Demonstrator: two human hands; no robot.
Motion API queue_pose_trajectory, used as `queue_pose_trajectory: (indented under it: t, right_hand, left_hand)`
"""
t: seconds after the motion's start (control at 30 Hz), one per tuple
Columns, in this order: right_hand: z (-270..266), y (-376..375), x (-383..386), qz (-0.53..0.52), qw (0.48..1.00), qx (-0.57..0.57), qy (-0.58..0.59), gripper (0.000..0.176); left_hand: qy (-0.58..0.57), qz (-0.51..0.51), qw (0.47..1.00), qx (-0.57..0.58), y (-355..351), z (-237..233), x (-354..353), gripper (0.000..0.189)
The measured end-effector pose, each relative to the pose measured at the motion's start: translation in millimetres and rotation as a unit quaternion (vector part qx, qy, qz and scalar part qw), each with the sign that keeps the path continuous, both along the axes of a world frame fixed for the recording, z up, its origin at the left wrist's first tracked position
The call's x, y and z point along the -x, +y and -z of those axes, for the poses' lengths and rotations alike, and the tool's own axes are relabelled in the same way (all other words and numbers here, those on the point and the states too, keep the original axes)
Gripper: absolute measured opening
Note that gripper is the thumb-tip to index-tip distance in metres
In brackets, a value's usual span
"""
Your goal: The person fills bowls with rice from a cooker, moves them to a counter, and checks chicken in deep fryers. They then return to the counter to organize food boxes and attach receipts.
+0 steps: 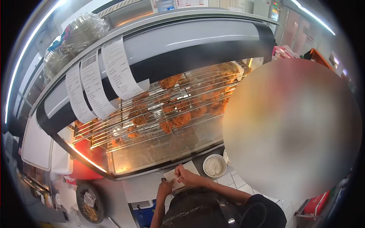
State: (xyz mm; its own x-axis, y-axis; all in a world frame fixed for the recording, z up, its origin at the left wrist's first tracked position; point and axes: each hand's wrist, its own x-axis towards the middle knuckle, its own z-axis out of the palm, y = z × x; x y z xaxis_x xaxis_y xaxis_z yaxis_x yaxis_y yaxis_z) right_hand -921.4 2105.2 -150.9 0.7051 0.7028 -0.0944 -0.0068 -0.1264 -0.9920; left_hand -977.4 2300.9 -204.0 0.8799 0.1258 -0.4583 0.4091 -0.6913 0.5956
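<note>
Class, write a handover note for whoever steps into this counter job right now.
Left hand: at the white paper's near edge, grip unclear.
Right hand: on the paper, fingers curled, grip unclear.
Paper lies on the counter below the warming cabinet, with a white bowl beside it.
Done: bowl filled.
Left: fried chicken sits on the racks, none on the paper.

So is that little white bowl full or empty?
Not empty: the white bowl holds a pale, grainy heap, perhaps rice, that covers its bottom. How deep the heap goes cannot be told from above.
</note>
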Motion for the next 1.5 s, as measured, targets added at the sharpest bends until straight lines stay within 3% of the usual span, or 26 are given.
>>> queue_pose_trajectory:
  t: [0.17, 0.27, 0.33, 0.37, 0.43, 0.5, 0.6, 0.63, 0.7, 0.8, 0.83, 0.87, 0.9, 0.93, 0.97, 1.1, 1.13, 1.17, 1.23, 1.3, 1.37, 1.4, 1.47, 1.5]
  right_hand:
    - [-8, -13, 10, 0.083, 0.992, -0.062, -0.069, 0.029]
    - [-18, -23, 12, 0.118, 0.986, -0.043, -0.110, 0.033]
    - [-16, -28, 11, 0.125, 0.986, -0.037, -0.107, 0.032]
    - [-13, -32, 13, 0.135, 0.985, -0.033, -0.105, 0.032]
    - [-5, -34, 17, 0.174, 0.978, -0.016, -0.113, 0.032]
    - [-17, -40, 16, 0.193, 0.968, -0.041, -0.153, 0.034]
    - [-26, -48, 18, 0.237, 0.959, -0.076, -0.137, 0.036]
    - [-28, -50, 20, 0.237, 0.959, -0.077, -0.137, 0.036]
    - [-29, -61, 23, 0.266, 0.952, -0.044, -0.147, 0.035]
    - [10, -78, 29, 0.259, 0.923, 0.031, -0.282, 0.039]
    - [0, -81, 32, 0.248, 0.884, 0.121, -0.378, 0.039]
    - [7, -76, 32, 0.263, 0.934, 0.030, -0.239, 0.029]
    - [16, -73, 32, 0.293, 0.948, -0.095, -0.082, 0.020]
    - [25, -69, 31, 0.336, 0.918, -0.204, 0.053, 0.011]
    - [18, -64, 31, 0.333, 0.912, -0.225, 0.086, 0.011]
    - [-3, -52, 29, 0.340, 0.884, -0.245, 0.207, 0.021]
    - [-9, -51, 30, 0.284, 0.951, -0.118, 0.037, 0.025]
    - [-12, -48, 29, 0.217, 0.967, 0.014, -0.136, 0.029]
    - [-15, -43, 24, 0.217, 0.970, -0.003, -0.110, 0.030]
    - [-22, -42, 20, 0.169, 0.960, 0.048, -0.219, 0.028]
    - [-27, -38, 17, 0.162, 0.961, 0.052, -0.219, 0.027]
    - [-28, -36, 16, 0.156, 0.962, 0.058, -0.214, 0.025]
    - [-29, -31, 12, 0.144, 0.959, 0.056, -0.237, 0.023]
    - [-30, -29, 11, 0.134, 0.956, 0.054, -0.254, 0.021]
  left_hand:
    - [0.029, 0.076, 0.997, 0.003, 6, 7, -13, 0.082]
    - [0.059, 0.071, 0.995, -0.029, -5, 6, -20, 0.081]
    - [0.069, 0.116, 0.990, -0.050, -14, -1, -23, 0.052]
    - [0.074, 0.127, 0.988, -0.049, -15, 0, -23, 0.052]
    - [-0.069, 0.229, 0.968, -0.077, -14, 6, -20, 0.046]
    - [-0.057, 0.266, 0.958, -0.088, -14, 9, -23, 0.047]
    - [0.027, 0.092, 0.994, -0.043, -10, 28, -30, 0.036]
    - [0.028, 0.091, 0.994, -0.044, -4, 40, -26, 0.036]
    - [-0.048, 0.195, 0.978, -0.052, -6, 29, -22, 0.037]
    - [-0.140, 0.327, 0.928, -0.112, -3, 52, -9, 0.036]
    - [-0.132, 0.319, 0.932, -0.112, -4, 56, -3, 0.036]
    - [-0.125, 0.313, 0.935, -0.110, -10, 45, -5, 0.036]
    - [-0.137, 0.257, 0.949, -0.120, -14, 35, -6, 0.036]
    - [-0.069, 0.192, 0.977, -0.065, -22, -3, -4, 0.036]
    - [-0.004, 0.136, 0.991, -0.001, -24, -25, -3, 0.038]
    - [-0.053, 0.010, 0.994, 0.096, -16, -2, 11, 0.047]
    - [-0.063, -0.004, 0.990, 0.127, -14, -1, 16, 0.051]
    - [-0.071, -0.014, 0.985, 0.158, -13, -4, 20, 0.056]
    - [-0.076, -0.008, 0.979, 0.190, -6, -9, 26, 0.057]
    - [-0.084, 0.004, 0.971, 0.223, 1, -14, 31, 0.057]
    - [-0.023, 0.035, 0.969, 0.241, 7, -20, 39, 0.052]
    - [-0.027, 0.035, 0.969, 0.243, 11, -42, 41, 0.052]
    - [0.001, 0.179, 0.925, 0.337, 18, -99, 41, 0.048]
    - [-0.003, 0.176, 0.925, 0.337, 18, -105, 43, 0.048]
